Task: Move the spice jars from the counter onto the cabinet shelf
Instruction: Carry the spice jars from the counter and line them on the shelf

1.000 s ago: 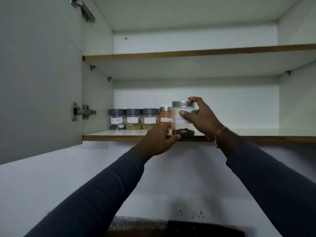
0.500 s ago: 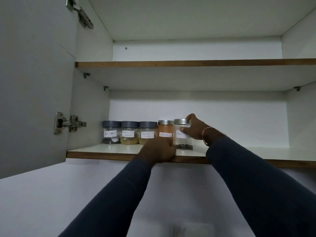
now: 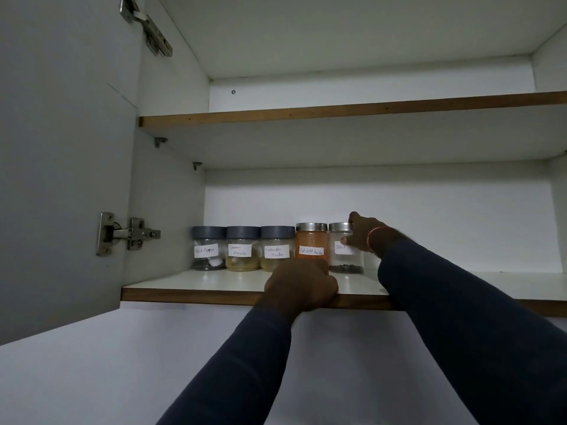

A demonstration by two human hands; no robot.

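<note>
Head view shows our right hand (image 3: 363,237) wrapped round the clear glass jar with a steel lid (image 3: 345,262), thumb across its label, fingers behind. The jar stands on the white cabinet shelf (image 3: 190,286), just beside the orange steel-lidded jar (image 3: 310,240) left of our fingers. We should nudge it flush with the row, label forward, then release gently. Our left hand (image 3: 302,283) curls its fingers over the shelf lip, arm stretched upward.

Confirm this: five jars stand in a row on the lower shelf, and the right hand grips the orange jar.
One error: in the head view the right hand grips the clear jar at the row's right end, not the orange jar beside it. The rest stands.
</note>
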